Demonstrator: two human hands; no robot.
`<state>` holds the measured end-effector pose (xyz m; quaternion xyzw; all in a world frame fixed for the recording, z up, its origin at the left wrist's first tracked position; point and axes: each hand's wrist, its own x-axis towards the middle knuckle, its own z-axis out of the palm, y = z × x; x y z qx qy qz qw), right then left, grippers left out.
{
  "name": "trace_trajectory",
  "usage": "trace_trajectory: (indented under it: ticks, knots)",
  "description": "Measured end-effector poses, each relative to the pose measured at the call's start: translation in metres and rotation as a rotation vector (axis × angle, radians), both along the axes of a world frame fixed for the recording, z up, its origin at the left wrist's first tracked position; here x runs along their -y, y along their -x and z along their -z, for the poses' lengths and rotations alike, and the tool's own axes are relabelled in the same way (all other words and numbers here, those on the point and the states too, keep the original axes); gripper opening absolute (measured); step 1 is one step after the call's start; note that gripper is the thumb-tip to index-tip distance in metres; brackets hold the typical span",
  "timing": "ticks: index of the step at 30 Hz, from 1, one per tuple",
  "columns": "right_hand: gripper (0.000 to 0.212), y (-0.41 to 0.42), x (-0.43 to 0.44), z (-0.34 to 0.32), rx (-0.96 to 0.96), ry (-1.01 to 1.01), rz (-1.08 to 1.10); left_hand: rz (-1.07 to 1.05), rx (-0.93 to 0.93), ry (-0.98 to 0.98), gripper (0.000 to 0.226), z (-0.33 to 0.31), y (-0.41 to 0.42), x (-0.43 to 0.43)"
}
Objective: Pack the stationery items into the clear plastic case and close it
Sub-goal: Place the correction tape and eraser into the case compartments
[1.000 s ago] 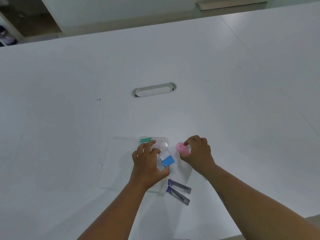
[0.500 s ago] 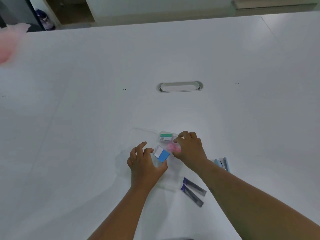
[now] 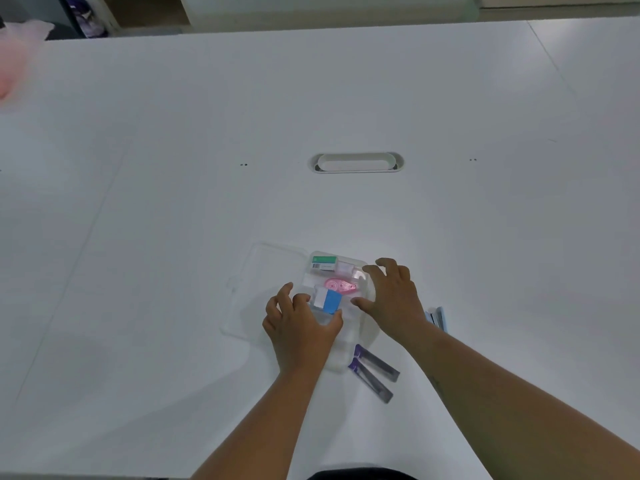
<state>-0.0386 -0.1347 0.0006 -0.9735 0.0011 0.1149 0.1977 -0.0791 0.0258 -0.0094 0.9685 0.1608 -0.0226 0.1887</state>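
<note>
The clear plastic case (image 3: 349,355) lies open on the white table, its lid (image 3: 266,271) spread flat to the left. Inside it lie a green-and-white box (image 3: 324,263), a pink correction-tape dispenser (image 3: 340,285) and a blue-and-white eraser (image 3: 328,301). My left hand (image 3: 300,327) rests on the case's near part, thumb and fingers around the eraser. Over the case's right edge hovers my right hand (image 3: 393,299), fingers spread, holding nothing. Two purple-and-grey packets (image 3: 374,372) lie on the table just right of the case's near corner.
A pale blue item (image 3: 437,317) lies on the table, partly hidden behind my right wrist. An oval cable slot (image 3: 356,162) is set into the table farther back. A pink blurred object (image 3: 14,60) shows at the far left edge.
My right hand has let go of the pink dispenser, which now lies in the case, and has drawn back to the right with fingers spread. The left hand stays by the eraser.
</note>
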Motion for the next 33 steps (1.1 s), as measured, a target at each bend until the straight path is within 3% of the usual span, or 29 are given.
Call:
trace_trajectory:
  ticks: [4,12,17,28,33]
  knots:
    - [0.063,-0.001,0.002,0.002,-0.003,-0.016,0.011,-0.011,-0.039,-0.004,0.065,0.002,0.000,-0.001]
    - [0.056,-0.004,0.006,0.002,-0.037,-0.063,0.048,-0.015,-0.002,0.076,0.042,0.010,-0.014,0.003]
    - [0.055,-0.005,0.008,0.002,-0.035,-0.075,0.077,0.023,-0.089,0.093,0.036,0.013,-0.029,0.003]
    - [0.060,-0.004,0.019,-0.009,0.020,-0.025,0.049,0.051,-0.116,0.098,0.039,0.007,-0.045,0.010]
    - [0.052,0.033,0.045,-0.009,0.020,-0.003,0.111,0.107,-0.072,0.041,0.041,0.008,-0.063,0.004]
